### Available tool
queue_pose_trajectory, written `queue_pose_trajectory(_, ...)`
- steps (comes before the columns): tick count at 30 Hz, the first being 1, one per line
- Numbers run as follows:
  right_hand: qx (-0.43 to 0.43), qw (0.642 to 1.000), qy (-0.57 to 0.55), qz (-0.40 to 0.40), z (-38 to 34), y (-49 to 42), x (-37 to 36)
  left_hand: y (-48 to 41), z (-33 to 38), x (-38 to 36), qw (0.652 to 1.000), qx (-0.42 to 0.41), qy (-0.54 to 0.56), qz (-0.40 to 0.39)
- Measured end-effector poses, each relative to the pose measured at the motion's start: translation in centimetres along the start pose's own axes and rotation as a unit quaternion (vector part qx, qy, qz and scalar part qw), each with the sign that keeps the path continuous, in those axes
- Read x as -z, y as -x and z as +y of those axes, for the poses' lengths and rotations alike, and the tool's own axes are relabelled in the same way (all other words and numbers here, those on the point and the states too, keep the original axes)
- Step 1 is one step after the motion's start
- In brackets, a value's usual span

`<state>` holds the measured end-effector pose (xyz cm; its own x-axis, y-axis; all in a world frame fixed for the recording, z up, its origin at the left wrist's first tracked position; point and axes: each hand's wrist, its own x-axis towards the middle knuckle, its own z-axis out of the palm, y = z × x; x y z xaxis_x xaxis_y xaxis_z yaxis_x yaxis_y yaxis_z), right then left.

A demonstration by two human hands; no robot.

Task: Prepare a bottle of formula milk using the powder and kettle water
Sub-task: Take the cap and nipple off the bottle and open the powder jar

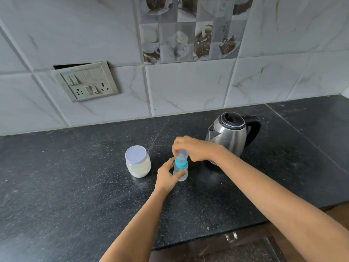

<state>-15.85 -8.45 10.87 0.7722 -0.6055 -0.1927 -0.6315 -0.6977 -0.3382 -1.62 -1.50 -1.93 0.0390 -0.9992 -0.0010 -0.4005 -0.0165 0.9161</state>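
Holding baby bottle (181,174) upright on dark speckled worktop (75,176), about mid-frame. Wrapping left hand (167,175) round the clear lower body, left grip closing on it, thumb lying across the near face, other fingers curling behind. Pinching clear cap (182,155) on top with right hand (192,149), coming in from above and bunching fingertips round the dome; right grip narrow, holding the cap. Reading the cap as sitting over the blue collar (181,164); not resolving through the blur whether fully seated. Not resolving any fill level in the bottle either.

Seeing powder jar (137,161) just left of the left hand, not touching it: clear wall, white lid on, pale powder showing through. Seeing steel kettle (229,135) behind and right of the bottle: black lid down, spout facing left, black handle facing right, lower front hiding behind the right wrist. Placing the bottle between jar and kettle, nearer the front edge than the kettle.

Reaching in bare-armed from the bottom of frame, crossing the right forearm in front of the kettle.

Noting pale marble-look wall tiles (188,91) backing the worktop, switch plate (86,82) mounted upper left, a block of printed coffee tiles (188,35) upper centre. Noting a dark cabinet front below the worktop edge, carrying a metal handle (231,236).
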Motion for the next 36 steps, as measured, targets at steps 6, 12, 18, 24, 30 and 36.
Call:
queue_pose_trajectory(6, -0.114, 0.946, -0.250, 0.172, 1.3, 2.9, -1.8, 0.1, -0.1, -0.2, 1.000, 0.008, 0.009, 0.002)
queue_pose_trajectory(12, -0.205, 0.843, -0.387, 0.311, 2.9, 7.9, -10.7, 0.5, 0.1, -0.6, 1.000, 0.020, 0.003, 0.012)
queue_pose_trajectory(18, -0.238, 0.847, -0.362, 0.307, 3.6, 9.2, -16.6, 0.8, 0.2, -1.2, 0.998, 0.031, 0.000, 0.046)
queue_pose_trajectory(24, -0.236, 0.862, -0.330, 0.304, 4.0, 8.9, -17.3, 0.9, -0.1, -1.4, 0.996, 0.041, -0.014, 0.080)
queue_pose_trajectory(30, -0.155, 0.866, -0.193, 0.434, 2.7, 8.8, -15.1, 0.5, -0.6, -0.6, 0.995, 0.043, -0.024, 0.092)
queue_pose_trajectory(36, -0.164, 0.913, -0.238, 0.288, 0.2, 1.8, -9.7, 1.3, -0.9, 0.0, 0.992, 0.013, -0.031, 0.119)
